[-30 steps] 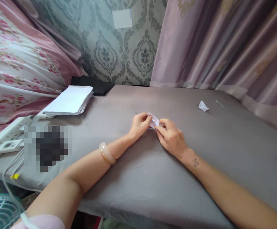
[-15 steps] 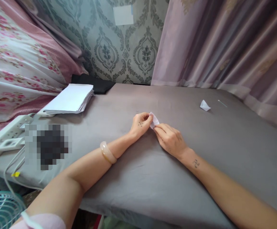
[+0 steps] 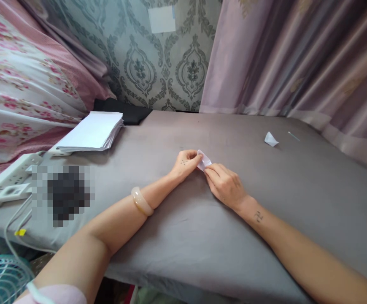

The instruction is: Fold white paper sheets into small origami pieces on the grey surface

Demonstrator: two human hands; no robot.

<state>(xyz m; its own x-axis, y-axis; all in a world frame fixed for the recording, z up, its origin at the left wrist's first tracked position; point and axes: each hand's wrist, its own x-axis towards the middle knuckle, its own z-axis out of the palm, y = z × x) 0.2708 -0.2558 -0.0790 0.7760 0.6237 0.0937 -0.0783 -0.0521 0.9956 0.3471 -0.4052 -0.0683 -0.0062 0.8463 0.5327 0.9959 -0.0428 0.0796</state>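
A small piece of folded white paper (image 3: 204,160) is held between both hands over the middle of the grey-covered table (image 3: 177,240). My left hand (image 3: 187,164), below a pale bangle (image 3: 141,202) on the forearm, pinches its left side with thumb and fingers. From the lower right, my right hand (image 3: 226,183) grips the paper's near edge, its fingers closed together. The fingertips cover part of the paper, so its full shape is hidden. Farther right lies another small folded white paper (image 3: 271,139), apart from both hands.
A stack of white paper (image 3: 91,131) lies at the back left before a black item (image 3: 126,110). Power strips (image 3: 9,181) with cables line the left edge, near a blurred-out dark patch. A thin stick (image 3: 293,136) lies at right. Below left stands a turquoise fan (image 3: 3,278).
The view has shifted very slightly. Both hands keep their hold on the paper, with barely any movement of the fingers.
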